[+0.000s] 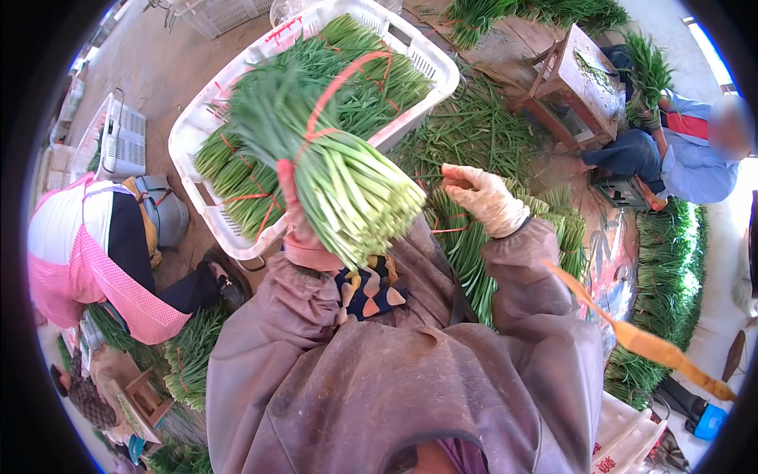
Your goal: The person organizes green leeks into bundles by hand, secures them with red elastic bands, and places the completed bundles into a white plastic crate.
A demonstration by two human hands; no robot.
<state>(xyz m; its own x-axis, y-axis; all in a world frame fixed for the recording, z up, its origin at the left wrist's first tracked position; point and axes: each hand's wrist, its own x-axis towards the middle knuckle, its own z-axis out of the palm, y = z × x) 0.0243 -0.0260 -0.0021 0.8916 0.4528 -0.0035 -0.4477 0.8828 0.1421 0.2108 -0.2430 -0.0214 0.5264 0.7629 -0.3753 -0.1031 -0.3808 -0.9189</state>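
My left hand (298, 225), in a pink glove, is closed around a thick bunch of garlic chives (359, 189). Its pale cut ends face right and toward me, while the green leaf tips point away to the left. An orange-red tie (316, 136) goes round the bunch, with a long loop standing up from it. To the right of the bunch my right hand (488, 199) hovers in a pale, soiled glove, fingers partly extended and nothing visible in them. Beyond the bunch is a white plastic basket (186, 130) filled with tied chive bunches (371, 67).
More chives (466, 261) lie below my right hand, with loose leaves (482, 118) beyond. A person (695, 150) at the right holds chives beside a wooden stool (576, 91). Another person (103, 261) bends over at the left. An orange strap (655, 344) crosses the lower right.
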